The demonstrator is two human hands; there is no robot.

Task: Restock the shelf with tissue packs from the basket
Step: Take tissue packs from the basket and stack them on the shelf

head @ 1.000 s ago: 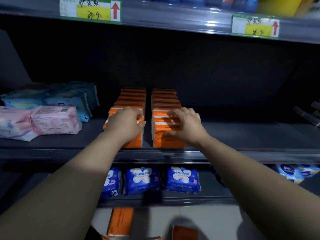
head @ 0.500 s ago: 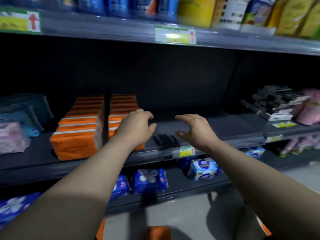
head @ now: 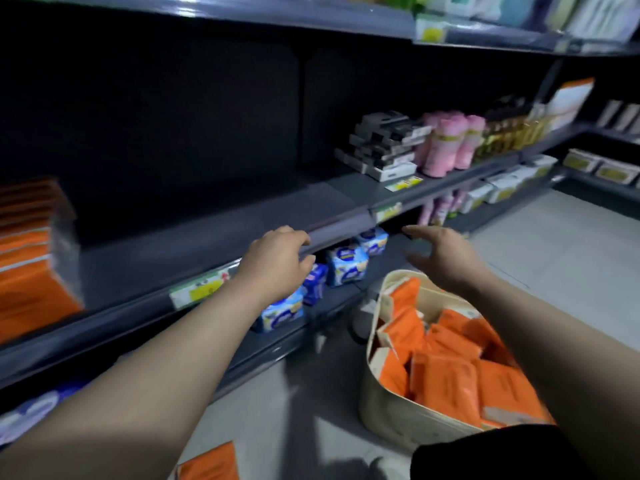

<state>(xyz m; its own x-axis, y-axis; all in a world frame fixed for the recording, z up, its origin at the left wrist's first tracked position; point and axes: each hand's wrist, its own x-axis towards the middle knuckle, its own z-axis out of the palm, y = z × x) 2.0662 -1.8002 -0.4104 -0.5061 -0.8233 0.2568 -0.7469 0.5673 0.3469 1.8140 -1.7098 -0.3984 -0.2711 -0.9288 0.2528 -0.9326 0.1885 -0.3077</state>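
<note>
One orange tissue pack (head: 207,462) lies on the pale floor (head: 554,258) at the bottom edge of the view, partly cut off. To its right stands the cream basket (head: 398,420), also on the floor; many more orange packs (head: 446,382) lie heaped in it at mixed angles. Above the basket's far rim hovers the right hand (head: 446,258), palm down, fingers stretched and spread, holding nothing. The left hand (head: 277,261) hangs level with it in front of the shelf's (head: 194,251) front rail, fingers loosely bent downward and likewise holding nothing; whether it touches the rail cannot be told. A green and yellow price tag (head: 201,289) sits on that rail just left of the wrist; blue packs (head: 346,265) line the tier below. On the shelf at far left stands a blurred row of orange stocked packs (head: 27,258), the board beside it bare up to the seam. Farther right along the same tier are stacked black boxes (head: 384,143); just beside them stand pink rolls (head: 450,143).
</note>
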